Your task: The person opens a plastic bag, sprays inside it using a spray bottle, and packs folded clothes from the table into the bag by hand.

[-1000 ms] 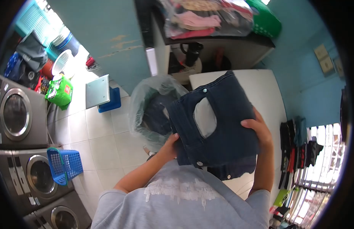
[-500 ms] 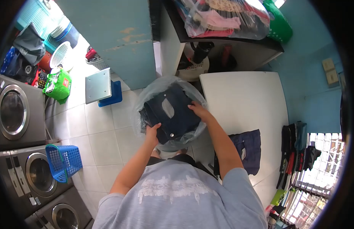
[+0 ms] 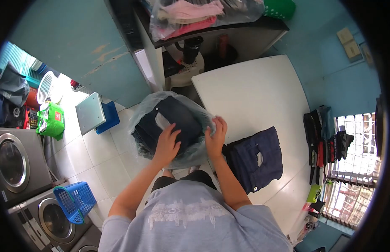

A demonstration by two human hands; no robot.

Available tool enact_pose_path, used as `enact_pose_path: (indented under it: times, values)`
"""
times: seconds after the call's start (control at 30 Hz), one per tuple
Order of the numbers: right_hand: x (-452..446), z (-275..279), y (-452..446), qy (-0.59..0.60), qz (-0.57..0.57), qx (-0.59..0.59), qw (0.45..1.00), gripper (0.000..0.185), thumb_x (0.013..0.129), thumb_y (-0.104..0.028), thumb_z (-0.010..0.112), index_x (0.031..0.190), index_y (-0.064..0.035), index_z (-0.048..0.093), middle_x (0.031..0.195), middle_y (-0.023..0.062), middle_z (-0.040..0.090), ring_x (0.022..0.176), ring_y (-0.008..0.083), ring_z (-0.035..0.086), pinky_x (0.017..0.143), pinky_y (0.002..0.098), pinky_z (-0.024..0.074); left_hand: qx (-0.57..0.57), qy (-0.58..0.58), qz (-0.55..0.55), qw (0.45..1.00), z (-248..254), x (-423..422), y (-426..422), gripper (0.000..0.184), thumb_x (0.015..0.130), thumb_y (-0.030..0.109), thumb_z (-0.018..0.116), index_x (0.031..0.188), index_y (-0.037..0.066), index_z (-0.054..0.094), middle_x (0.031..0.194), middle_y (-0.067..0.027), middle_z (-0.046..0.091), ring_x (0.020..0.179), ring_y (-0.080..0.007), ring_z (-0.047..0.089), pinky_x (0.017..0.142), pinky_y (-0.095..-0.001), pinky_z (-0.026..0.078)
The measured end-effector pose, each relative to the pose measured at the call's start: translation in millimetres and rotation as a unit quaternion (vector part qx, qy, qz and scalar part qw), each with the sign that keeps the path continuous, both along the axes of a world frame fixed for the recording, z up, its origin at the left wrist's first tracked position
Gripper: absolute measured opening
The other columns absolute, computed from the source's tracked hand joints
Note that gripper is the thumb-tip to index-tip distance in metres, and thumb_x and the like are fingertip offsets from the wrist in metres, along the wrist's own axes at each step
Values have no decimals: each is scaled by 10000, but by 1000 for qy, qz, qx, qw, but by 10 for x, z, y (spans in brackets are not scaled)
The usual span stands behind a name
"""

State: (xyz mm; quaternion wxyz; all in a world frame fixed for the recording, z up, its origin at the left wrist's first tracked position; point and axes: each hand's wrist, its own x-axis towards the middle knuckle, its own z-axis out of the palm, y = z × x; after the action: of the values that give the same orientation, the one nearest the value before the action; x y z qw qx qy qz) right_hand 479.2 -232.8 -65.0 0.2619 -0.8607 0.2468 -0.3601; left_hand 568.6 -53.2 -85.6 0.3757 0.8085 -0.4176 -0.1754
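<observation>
A clear plastic bag [image 3: 141, 110] stands open in front of me, with dark folded jeans [image 3: 178, 111] inside it. The jeans show a metal button and a pale patch. My left hand [image 3: 166, 145] lies over the near part of the jeans, fingers spread and holding nothing. At the right side of the bag, my right hand [image 3: 216, 136] has thumb and fingers around the plastic rim. Another stack of folded dark blue jeans [image 3: 262, 161] lies on the white table [image 3: 249, 92], just right of my right forearm.
Washing machines [image 3: 56, 218] line the left side, near a blue plastic basket [image 3: 76, 202]. A step stool [image 3: 92, 113] and a green bag [image 3: 51, 119] are on the tiled floor. Bagged clothes [image 3: 195, 14] top a dark-edged shelf [image 3: 228, 28]. Clothes [image 3: 325, 138] hang by the window.
Both hands have let go of the jeans, which now sit lower in the bag. My right hand has moved to the rim, and my left hand has opened. The view has turned.
</observation>
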Motion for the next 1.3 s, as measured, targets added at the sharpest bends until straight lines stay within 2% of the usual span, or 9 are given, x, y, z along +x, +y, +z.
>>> enact_pose_path:
  times: [0.2,0.3,0.4,0.5,0.6,0.8,1.0,1.17,1.3]
  values:
    - [-59,-378,-164,290,-37,86,952,568,664,-122,649,1175,-24,420,1177,183,445,1091,353,439,765,431,468,105,-236,-116,959,-300,13,-765,503,692,208,648,1146,37,518,1265,-161,432,1240,-304,355,1032,-535,217]
    - [52,-275,-134,294,-49,117,947,553,685,-193,659,1164,-32,435,1144,189,506,1066,381,490,768,439,466,191,-201,-167,946,-594,165,-1022,472,709,215,626,1144,56,536,1217,-136,489,1220,-301,384,1028,-530,223]
    - [24,-416,-133,432,-30,177,884,516,720,-304,617,1132,-28,475,1024,207,584,958,402,559,759,459,470,295,-183,-267,899,-302,372,-1171,396,751,180,568,1137,88,559,1194,-116,524,1202,-301,401,1024,-528,221]
    - [-71,-545,-43,524,-35,222,822,471,744,-357,572,1052,-2,548,917,229,617,895,420,584,775,475,464,300,-260,-290,871,-627,449,-1208,363,779,144,523,1139,121,567,1201,-103,530,1176,-287,429,1023,-528,222]
    - [-123,-782,25,482,-84,336,805,411,764,-346,543,960,10,600,924,262,606,924,421,575,803,479,453,274,-173,-261,909,-682,483,-1310,332,801,119,488,1122,110,571,1210,-104,525,1175,-269,437,1027,-544,209]
    - [-221,-1029,45,394,-14,312,864,353,810,-263,468,877,59,597,911,301,589,881,462,561,777,498,445,170,-191,-277,926,-128,419,-1086,419,714,27,552,1120,132,547,1218,-93,504,1173,-293,431,1033,-549,211]
    - [-183,-905,7,399,-35,325,857,339,835,-262,462,881,37,614,904,282,597,873,450,568,754,496,447,54,-219,-39,973,-509,76,-780,455,802,156,526,1253,169,473,1336,-107,381,1296,-290,284,1030,-597,158]
    - [-269,-1086,38,380,-43,331,863,371,837,-294,465,887,44,609,867,272,602,837,456,569,749,496,440,44,-200,-101,974,-459,82,-465,534,806,377,552,1287,174,439,1362,-117,334,1336,-301,200,1005,-652,100]
    - [-161,-639,44,352,-20,381,855,402,816,-308,517,851,84,601,800,311,575,832,458,561,713,476,431,130,-255,-109,952,-803,64,-424,603,784,463,557,1291,162,430,1359,-113,340,1329,-295,215,1015,-647,77]
